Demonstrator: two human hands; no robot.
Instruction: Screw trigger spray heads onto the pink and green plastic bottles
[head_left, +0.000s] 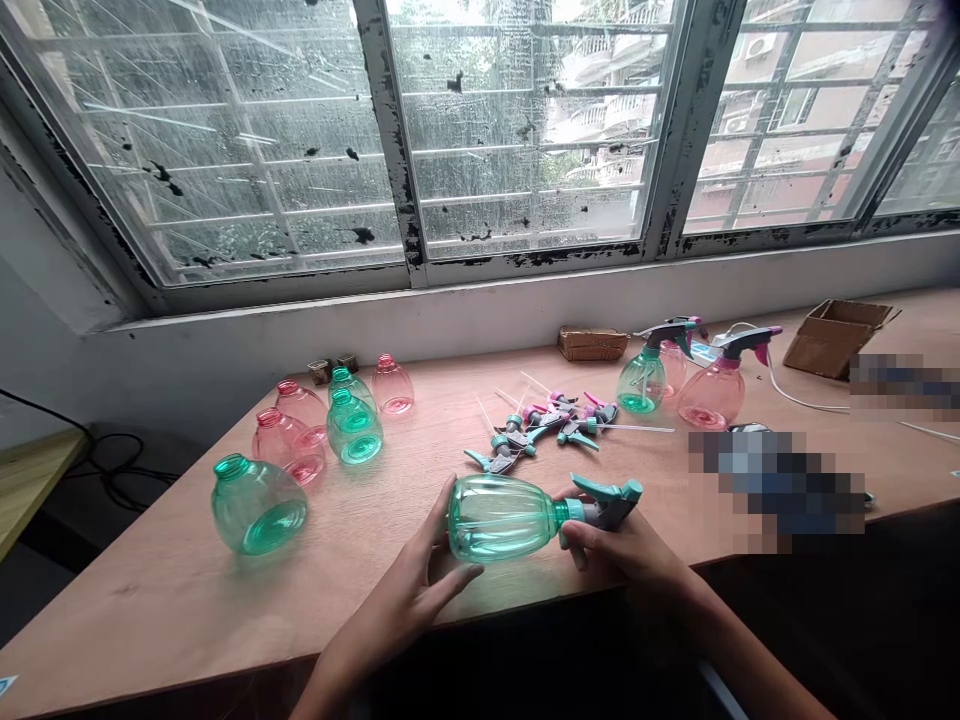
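A clear green spray bottle (501,516) lies on its side just above the table's front edge. My left hand (420,585) cups its base with the fingers wrapped round it. My right hand (619,548) is closed round the bottle's neck and the teal and grey trigger head (607,499) fitted there. Just beyond the bottle lies a loose heap of several trigger heads with thin dip tubes (544,425).
Several headless green and pink bottles (259,503) stand or lie at the left of the wooden table (165,590). Finished spray bottles, one green (643,377) and one pink (716,388), stand at the right rear. An open cardboard box (836,338) and a window wall lie behind.
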